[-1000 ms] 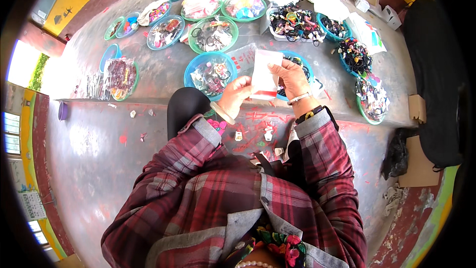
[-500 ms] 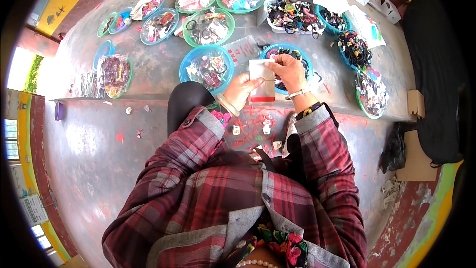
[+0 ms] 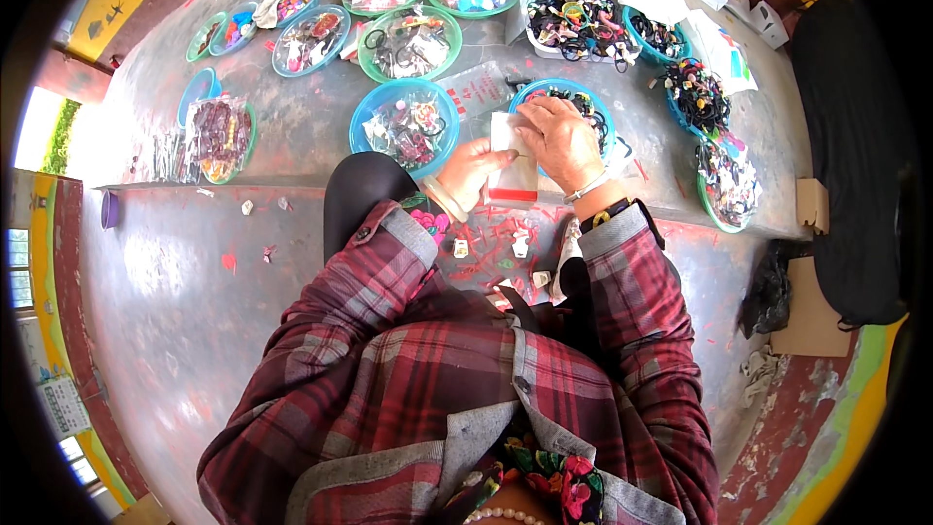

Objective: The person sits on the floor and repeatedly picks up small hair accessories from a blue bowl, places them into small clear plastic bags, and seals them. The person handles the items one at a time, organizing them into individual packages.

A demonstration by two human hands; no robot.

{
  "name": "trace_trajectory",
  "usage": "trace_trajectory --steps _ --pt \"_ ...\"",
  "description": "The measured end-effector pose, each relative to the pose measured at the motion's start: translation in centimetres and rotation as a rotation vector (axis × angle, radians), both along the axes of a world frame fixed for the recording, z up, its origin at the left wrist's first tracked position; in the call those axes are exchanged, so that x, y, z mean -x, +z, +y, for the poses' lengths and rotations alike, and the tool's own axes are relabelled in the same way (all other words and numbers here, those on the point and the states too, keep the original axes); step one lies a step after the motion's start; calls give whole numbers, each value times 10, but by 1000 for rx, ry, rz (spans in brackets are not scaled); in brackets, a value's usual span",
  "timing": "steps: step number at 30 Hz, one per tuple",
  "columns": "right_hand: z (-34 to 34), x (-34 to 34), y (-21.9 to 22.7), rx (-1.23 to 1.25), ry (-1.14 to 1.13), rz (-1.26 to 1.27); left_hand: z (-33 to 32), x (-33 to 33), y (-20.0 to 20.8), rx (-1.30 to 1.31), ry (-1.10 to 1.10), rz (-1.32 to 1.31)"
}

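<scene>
My left hand (image 3: 466,175) grips a flat white packet (image 3: 512,185) with a red strip along its lower edge, its thumb lying across the face. A thin line crosses the packet near that thumb; whether it is a band or a crease I cannot tell. Over the packet's upper right part, my right hand (image 3: 564,144) is closed with bent fingers. What those fingertips pinch is hidden beneath them. Just beyond the right hand sits a blue basket (image 3: 607,115) of dark hair ties, and left of the packet a blue basket (image 3: 359,126) of small bagged pieces.
A green basket (image 3: 457,47) and a white tray (image 3: 534,42) of dark bands stand farther back on the raised grey ledge. Several more baskets line both sides. Small white pieces (image 3: 461,249) lie on the floor below my hands. A black bag (image 3: 768,297) lies at right.
My right hand has turned and curled lower over the packet, its fingers no longer pinching the top edge in plain sight. The left hand keeps its hold, nearly still.
</scene>
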State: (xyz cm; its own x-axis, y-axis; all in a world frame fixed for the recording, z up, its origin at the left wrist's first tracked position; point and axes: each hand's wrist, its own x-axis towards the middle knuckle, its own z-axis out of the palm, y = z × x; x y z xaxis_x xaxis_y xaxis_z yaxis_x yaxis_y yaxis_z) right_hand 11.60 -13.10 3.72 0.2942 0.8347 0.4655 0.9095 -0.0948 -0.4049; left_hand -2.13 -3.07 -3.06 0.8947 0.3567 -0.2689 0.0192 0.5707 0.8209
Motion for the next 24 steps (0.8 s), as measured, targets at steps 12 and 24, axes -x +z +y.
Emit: trace_trajectory --steps 12,24 --pt "1 7 -5 26 -15 -379 -4 -1 8 86 27 -26" --pt "6 14 -5 -6 -51 -125 -2 -1 8 96 20 -18"
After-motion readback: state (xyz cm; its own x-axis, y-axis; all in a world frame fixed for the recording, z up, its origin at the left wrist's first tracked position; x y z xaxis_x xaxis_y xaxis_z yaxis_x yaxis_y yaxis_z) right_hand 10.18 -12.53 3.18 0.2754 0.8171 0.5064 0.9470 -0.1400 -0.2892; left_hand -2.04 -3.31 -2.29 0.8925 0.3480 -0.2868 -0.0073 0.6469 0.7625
